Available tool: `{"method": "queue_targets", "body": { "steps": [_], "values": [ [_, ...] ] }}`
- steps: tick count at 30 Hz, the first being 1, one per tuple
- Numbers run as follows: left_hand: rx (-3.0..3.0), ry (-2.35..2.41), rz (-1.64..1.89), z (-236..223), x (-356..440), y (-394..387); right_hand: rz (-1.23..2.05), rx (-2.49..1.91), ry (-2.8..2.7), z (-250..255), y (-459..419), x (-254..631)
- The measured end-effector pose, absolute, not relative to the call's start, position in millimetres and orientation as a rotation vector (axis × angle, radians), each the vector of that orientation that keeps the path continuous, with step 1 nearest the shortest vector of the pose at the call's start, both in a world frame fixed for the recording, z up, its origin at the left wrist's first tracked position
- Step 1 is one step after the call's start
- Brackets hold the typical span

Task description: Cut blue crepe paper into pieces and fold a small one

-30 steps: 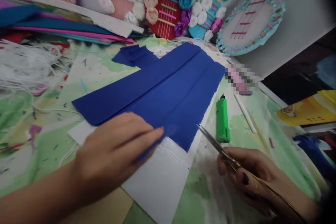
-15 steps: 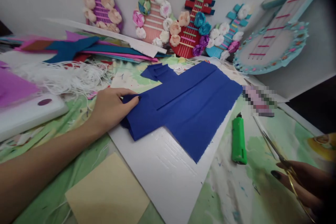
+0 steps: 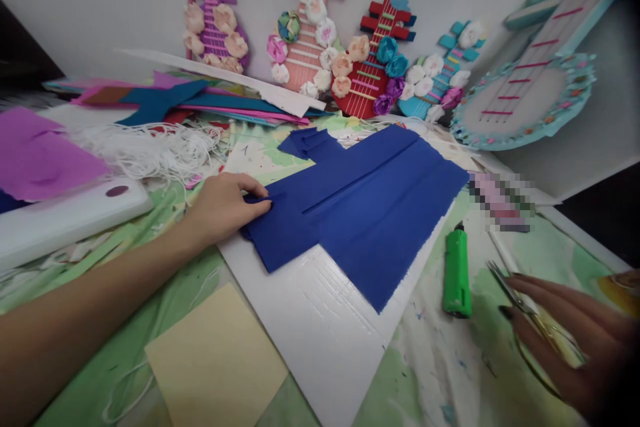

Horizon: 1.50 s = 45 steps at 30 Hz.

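A large piece of dark blue crepe-like paper (image 3: 380,207) lies folded over a white board (image 3: 325,327). At its left end, my left hand (image 3: 230,207) pinches the folded edge between thumb and fingers. On the right, my right hand (image 3: 565,327) holds a pair of gold-handled scissors (image 3: 520,300), blades pointing up and to the left, apart from the paper. Between the scissors and the paper lies a green lighter-like tool (image 3: 457,273). A smaller crumpled blue piece (image 3: 313,143) rests behind the large one.
A yellow square sheet (image 3: 217,360) lies near the front. To the left are a white box-like object (image 3: 70,220), purple paper (image 3: 45,157) and tangled white string (image 3: 150,150). Several decorated paper instruments, including a red one (image 3: 367,80), lean on the back wall.
My right hand has moved up and left with the scissors, and its fingers show more fully. My left hand keeps its pinch on the blue paper. The view has shifted slightly.
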<state>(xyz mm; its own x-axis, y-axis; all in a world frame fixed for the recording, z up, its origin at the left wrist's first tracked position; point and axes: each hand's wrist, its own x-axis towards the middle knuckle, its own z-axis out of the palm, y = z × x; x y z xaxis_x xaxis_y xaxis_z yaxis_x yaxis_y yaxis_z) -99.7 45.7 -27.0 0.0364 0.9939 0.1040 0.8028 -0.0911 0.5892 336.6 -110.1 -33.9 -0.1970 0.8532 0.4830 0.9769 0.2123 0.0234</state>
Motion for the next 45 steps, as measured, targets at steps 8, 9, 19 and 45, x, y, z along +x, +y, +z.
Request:
{"method": "queue_targets", "body": {
  "steps": [8,9,19,45],
  "values": [
    [1.913,1.728,0.712,-30,-110,48,-0.169,-1.069,-2.865,-25,-76,217],
    [1.901,1.718,0.715,-30,-111,48,-0.157,-1.068,-2.876,-28,-74,215],
    [1.867,1.666,0.695,-29,-111,49,-0.113,-1.103,-2.862,-35,-75,221],
    [2.107,1.861,0.754,-35,-129,79,-0.011,-2.079,-1.922,-30,-57,285]
  ]
}}
